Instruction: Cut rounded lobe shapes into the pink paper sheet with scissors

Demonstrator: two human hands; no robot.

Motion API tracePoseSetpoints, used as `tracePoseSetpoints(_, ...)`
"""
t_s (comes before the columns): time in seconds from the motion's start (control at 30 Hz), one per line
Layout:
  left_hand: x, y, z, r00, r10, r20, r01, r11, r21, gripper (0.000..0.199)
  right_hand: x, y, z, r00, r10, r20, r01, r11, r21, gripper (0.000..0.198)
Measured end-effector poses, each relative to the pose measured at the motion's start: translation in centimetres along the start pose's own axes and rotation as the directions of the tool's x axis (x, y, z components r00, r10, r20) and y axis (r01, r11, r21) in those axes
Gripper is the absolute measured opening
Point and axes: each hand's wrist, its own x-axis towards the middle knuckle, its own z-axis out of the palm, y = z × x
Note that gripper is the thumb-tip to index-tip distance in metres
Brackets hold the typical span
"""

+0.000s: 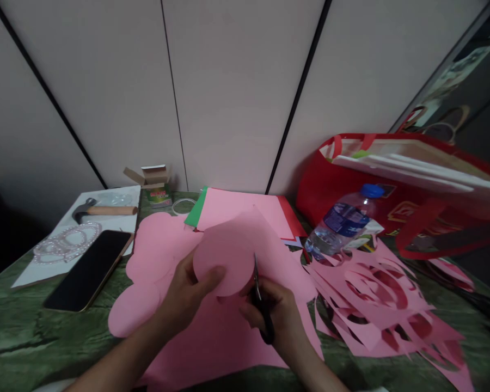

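Between the thumb and fingers of my left hand point(191, 291) is a round pink paper disc point(224, 258), held up over the table. My right hand point(275, 310) grips black-handled scissors point(261, 305), their blades pointing up along the disc's right edge. Whether the blades touch the paper I cannot tell. Beneath both hands lies a large pink paper sheet point(228, 343). More rounded pink cut-outs point(134, 307) rest to the left of it. On the right is a heap of pink paper scraps point(375, 288) full of curved holes.
A phone point(89, 271), a hammer point(106, 210) and bead strings point(67, 242) sit at left. Behind are a small open box point(157, 190) and stacked coloured paper point(245, 212). A tilted water bottle point(343, 220) leans by a red bag point(351, 179) at right.
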Motion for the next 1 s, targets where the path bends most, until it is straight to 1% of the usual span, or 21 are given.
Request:
tracePoseSetpoints(0.03,-0.2,-0.2,0.1,1.0,0.011,-0.015,-0.011,1.0,-0.004,0.018,0.0,0.0,0.0,0.999,-0.047,-0.015,0.046,0.998,-0.051,0.012)
tracePoseSetpoints(0.1,-0.5,-0.5,0.3,0.998,0.02,-0.053,-0.02,1.0,-0.003,0.024,0.2,-0.1,0.0,0.979,-0.196,-0.055,0.183,0.965,-0.186,0.014)
tracePoseSetpoints(0.17,-0.6,-0.5,0.4,0.994,0.016,-0.109,-0.017,1.0,-0.003,0.024,0.3,-0.1,-0.1,0.92,-0.381,-0.093,0.333,0.885,-0.325,0.018)
tracePoseSetpoints(0.2,-0.6,-0.5,0.5,0.991,-0.001,-0.134,0.001,1.0,0.002,0.024,0.4,-0.1,-0.1,0.888,-0.447,-0.105,0.38,0.844,-0.377,0.018)
tracePoseSetpoints(0.23,-0.5,-0.4,0.5,0.987,-0.021,-0.158,0.023,1.0,0.008,0.025,0.4,-0.1,-0.1,0.872,-0.477,-0.112,0.397,0.821,-0.41,0.019)
tracePoseSetpoints(0.27,-0.4,-0.3,0.6,0.984,-0.048,-0.172,0.052,0.998,0.019,0.026,0.5,-0.1,-0.1,0.88,-0.46,-0.115,0.378,0.827,-0.416,0.018)
tracePoseSetpoints(0.3,-0.2,-0.1,0.6,0.981,-0.076,-0.179,0.083,0.996,0.032,0.027,0.6,0.0,0.0,0.911,-0.397,-0.114,0.326,0.86,-0.393,0.017)
tracePoseSetpoints(0.37,0.1,0.1,0.7,0.977,-0.122,-0.176,0.134,0.989,0.056,0.027,0.7,0.2,0.1,0.978,-0.197,-0.066,0.174,0.95,-0.259,0.017)
tracePoseSetpoints(0.4,0.2,0.2,0.7,0.977,-0.13,-0.169,0.144,0.987,0.074,0.028,0.8,0.4,0.2,0.994,-0.105,-0.014,0.101,0.981,-0.164,0.019)
tracePoseSetpoints(0.43,0.3,0.4,0.7,0.978,-0.129,-0.166,0.147,0.984,0.102,0.028,0.9,0.5,0.2,0.998,-0.043,0.045,0.046,0.996,-0.072,0.022)
tracePoseSetpoints(0.47,0.4,0.5,0.6,0.978,-0.121,-0.168,0.146,0.979,0.14,0.029,1.0,0.7,0.3,0.995,-0.013,0.101,0.013,1.0,0.007,0.025)
tracePoseSetpoints(0.5,0.4,0.6,0.6,0.976,-0.108,-0.187,0.143,0.973,0.183,0.029,1.0,0.7,0.3,0.989,-0.005,0.146,-0.005,0.998,0.064,0.027)
tracePoseSetpoints(0.57,0.3,0.9,0.7,0.966,-0.087,-0.245,0.155,0.949,0.276,0.033,1.1,0.8,0.3,0.982,-0.002,0.19,-0.02,0.993,0.114,0.031)
tracePoseSetpoints(0.63,0.3,1.2,0.8,0.955,-0.082,-0.284,0.178,0.926,0.333,0.036,1.1,0.7,0.2,0.981,0.002,0.196,-0.025,0.993,0.118,0.031)
tracePoseSetpoints(0.67,0.2,1.4,0.9,0.954,-0.088,-0.286,0.188,0.92,0.343,0.037,1.1,0.5,0.2,0.982,0.002,0.191,-0.025,0.993,0.115,0.031)
tracePoseSetpoints(0.8,0.1,1.6,1.1,0.959,-0.119,-0.257,0.205,0.918,0.341,0.037,1.0,0.1,0.1,0.982,-0.021,0.189,0.0,0.994,0.111,0.029)
tracePoseSetpoints(1.0,-0.1,1.2,0.9,0.976,-0.162,-0.148,0.2,0.934,0.297,0.038,0.9,-0.5,0.1,0.976,-0.023,0.217,-0.004,0.992,0.123,0.028)
